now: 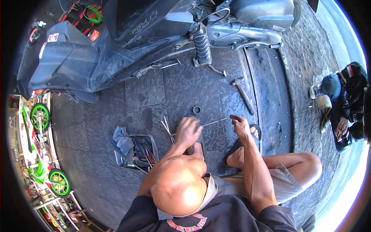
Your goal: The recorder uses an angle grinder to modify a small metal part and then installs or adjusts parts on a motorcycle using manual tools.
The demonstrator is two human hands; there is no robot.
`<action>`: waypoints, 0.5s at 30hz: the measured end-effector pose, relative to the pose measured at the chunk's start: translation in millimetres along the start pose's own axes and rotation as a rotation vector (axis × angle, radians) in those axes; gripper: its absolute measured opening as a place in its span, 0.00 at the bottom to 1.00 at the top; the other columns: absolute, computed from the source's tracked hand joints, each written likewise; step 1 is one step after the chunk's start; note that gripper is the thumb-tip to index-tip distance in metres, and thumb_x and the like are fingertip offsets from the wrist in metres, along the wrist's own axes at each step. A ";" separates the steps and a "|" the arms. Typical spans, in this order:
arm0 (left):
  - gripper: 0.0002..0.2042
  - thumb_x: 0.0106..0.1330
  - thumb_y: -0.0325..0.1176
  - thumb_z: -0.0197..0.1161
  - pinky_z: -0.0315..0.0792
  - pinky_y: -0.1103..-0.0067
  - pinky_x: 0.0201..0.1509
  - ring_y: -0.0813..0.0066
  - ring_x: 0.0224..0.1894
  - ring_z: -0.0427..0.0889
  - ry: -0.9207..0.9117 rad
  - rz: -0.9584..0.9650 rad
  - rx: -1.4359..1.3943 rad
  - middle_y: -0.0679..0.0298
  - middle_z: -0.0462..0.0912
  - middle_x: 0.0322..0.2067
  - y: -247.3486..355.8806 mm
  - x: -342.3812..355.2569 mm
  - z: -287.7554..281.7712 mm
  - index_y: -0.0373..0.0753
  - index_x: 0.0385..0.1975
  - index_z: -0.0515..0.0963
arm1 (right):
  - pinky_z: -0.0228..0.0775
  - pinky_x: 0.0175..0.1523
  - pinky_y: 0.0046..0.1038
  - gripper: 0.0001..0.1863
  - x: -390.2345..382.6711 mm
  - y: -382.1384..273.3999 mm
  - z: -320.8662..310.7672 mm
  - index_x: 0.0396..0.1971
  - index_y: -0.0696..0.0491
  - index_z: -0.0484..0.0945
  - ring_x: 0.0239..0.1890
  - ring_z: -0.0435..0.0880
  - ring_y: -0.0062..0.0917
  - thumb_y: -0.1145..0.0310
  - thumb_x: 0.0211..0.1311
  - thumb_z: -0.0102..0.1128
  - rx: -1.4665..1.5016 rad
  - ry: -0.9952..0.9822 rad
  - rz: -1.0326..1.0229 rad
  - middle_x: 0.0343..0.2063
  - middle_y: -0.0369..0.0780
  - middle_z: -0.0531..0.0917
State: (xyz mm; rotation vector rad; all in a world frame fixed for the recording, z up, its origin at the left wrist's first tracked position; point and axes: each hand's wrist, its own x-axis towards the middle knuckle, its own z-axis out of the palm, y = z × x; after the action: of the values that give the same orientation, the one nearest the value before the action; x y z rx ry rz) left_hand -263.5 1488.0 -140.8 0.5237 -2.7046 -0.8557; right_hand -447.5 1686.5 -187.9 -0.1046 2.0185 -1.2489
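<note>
My left hand [188,129], fingers smeared by motion, is over thin metal rods [213,122] on the dark tiles; whether it grips one is unclear. My right hand [239,125] is just right of a rod's end, index finger out, other fingers curled; their contents are hidden. A small dark ring [196,110] lies beyond my left hand, a hammer [244,97] beyond my right. Left of my hands sits a metal tray [154,146] with tools and a blue-grey rag [123,141].
A grey scooter [62,62] stands across the top, its stand [216,71] lowered. Motorbikes with green wheels [39,116] are at the left. A long groove [270,96] and rough concrete [305,50] run along the right, where another person [348,104] in dark clothes sits or crouches.
</note>
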 end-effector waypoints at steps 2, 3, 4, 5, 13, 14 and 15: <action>0.21 0.62 0.41 0.66 0.68 0.66 0.61 0.56 0.55 0.74 -0.185 0.061 0.041 0.54 0.78 0.50 15.4 19.2 25.5 0.35 0.51 0.77 | 0.70 0.30 0.21 0.22 -1.9 2.1 -1.0 0.60 0.61 0.73 0.24 0.76 0.19 0.72 0.68 0.53 0.120 -0.183 0.092 0.30 0.41 0.83; 0.23 0.64 0.43 0.64 0.65 0.65 0.64 0.54 0.57 0.72 -0.247 0.052 0.020 0.52 0.77 0.52 15.1 24.2 35.2 0.35 0.54 0.75 | 0.70 0.30 0.21 0.18 -7.4 -6.2 4.9 0.54 0.64 0.76 0.24 0.77 0.19 0.72 0.68 0.53 0.149 -0.157 0.071 0.30 0.41 0.83; 0.22 0.65 0.42 0.62 0.67 0.63 0.62 0.52 0.55 0.74 -0.273 0.063 0.012 0.50 0.78 0.51 11.6 27.5 43.7 0.35 0.54 0.75 | 0.70 0.30 0.21 0.16 -10.2 -9.7 10.3 0.51 0.65 0.76 0.24 0.77 0.19 0.72 0.68 0.55 0.216 -0.126 0.069 0.29 0.40 0.83; 0.21 0.67 0.42 0.61 0.69 0.62 0.60 0.49 0.53 0.76 -0.300 0.075 0.005 0.49 0.79 0.49 6.9 30.0 50.3 0.35 0.54 0.74 | 0.70 0.30 0.21 0.15 -11.9 -13.3 13.4 0.48 0.66 0.77 0.23 0.77 0.19 0.72 0.67 0.56 0.286 -0.096 0.067 0.28 0.40 0.82; 0.14 0.71 0.36 0.55 0.75 0.61 0.47 0.43 0.43 0.81 -0.473 -0.062 -0.251 0.46 0.82 0.41 2.8 37.5 51.4 0.33 0.48 0.78 | 0.68 0.29 0.22 0.10 -1.6 -24.9 0.1 0.40 0.61 0.82 0.22 0.73 0.16 0.70 0.67 0.59 0.112 -0.172 -0.007 0.22 0.34 0.79; 0.13 0.71 0.35 0.55 0.75 0.62 0.47 0.44 0.44 0.81 -0.441 -0.061 -0.266 0.46 0.82 0.41 4.5 36.7 48.8 0.33 0.47 0.78 | 0.68 0.29 0.22 0.09 -1.9 -28.5 -0.3 0.39 0.60 0.83 0.22 0.73 0.16 0.71 0.67 0.58 0.155 -0.156 -0.011 0.21 0.33 0.78; 0.13 0.71 0.35 0.55 0.75 0.62 0.47 0.44 0.44 0.81 -0.442 -0.064 -0.262 0.46 0.82 0.41 4.0 35.7 47.3 0.33 0.47 0.78 | 0.68 0.29 0.22 0.09 -1.6 -31.2 -0.5 0.39 0.60 0.83 0.22 0.73 0.16 0.71 0.67 0.58 0.159 -0.160 -0.011 0.21 0.33 0.78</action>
State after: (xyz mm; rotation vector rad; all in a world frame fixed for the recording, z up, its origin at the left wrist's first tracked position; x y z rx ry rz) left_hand -313.0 1500.0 -171.2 0.4020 -2.8955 -1.4699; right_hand -456.0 1671.3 -162.0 -0.1344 1.7791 -1.3584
